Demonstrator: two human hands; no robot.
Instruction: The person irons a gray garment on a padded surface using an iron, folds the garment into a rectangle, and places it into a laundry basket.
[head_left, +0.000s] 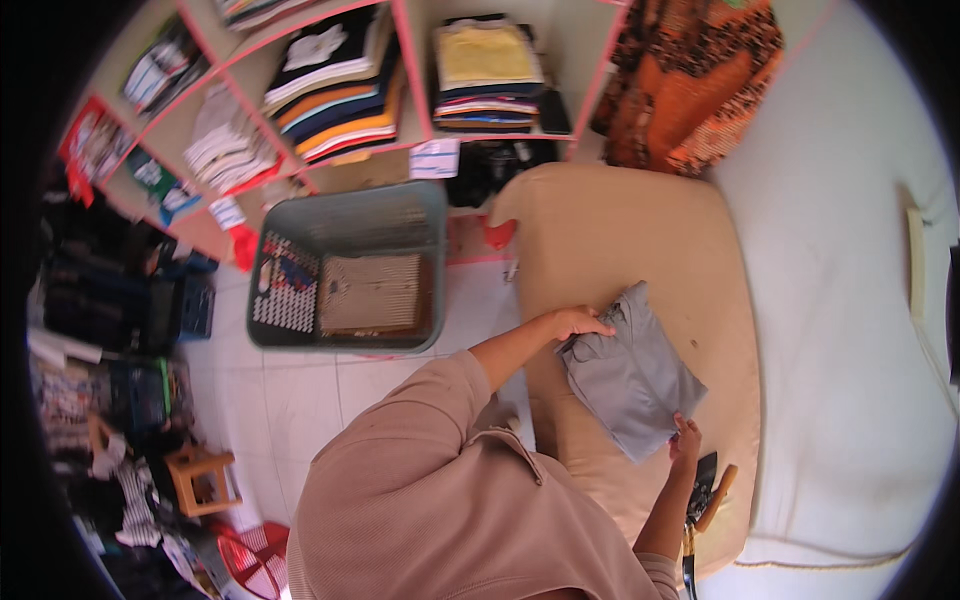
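A folded grey garment (634, 375) lies at a slant over the tan cloth-covered ironing surface (630, 225). My left hand (581, 322) grips its upper left edge, with the thumb on top of the cloth and the other fingers partly hidden. At the lower right corner, my right hand (684, 439) pinches the edge between thumb and fingers. Some wrinkles run across the fabric. Close by my right forearm rests an iron (703, 487) with a light brown handle, partly covered by the arm.
Left of the ironing surface, a grey-green plastic basket (345, 346) on the tiled floor holds folded striped cloth (371, 292). Pink-edged shelves (416, 90) hold stacks of folded clothes. A patterned orange cloth (690, 90) hangs beside the wall. A small wooden stool (201, 480) stands lower left.
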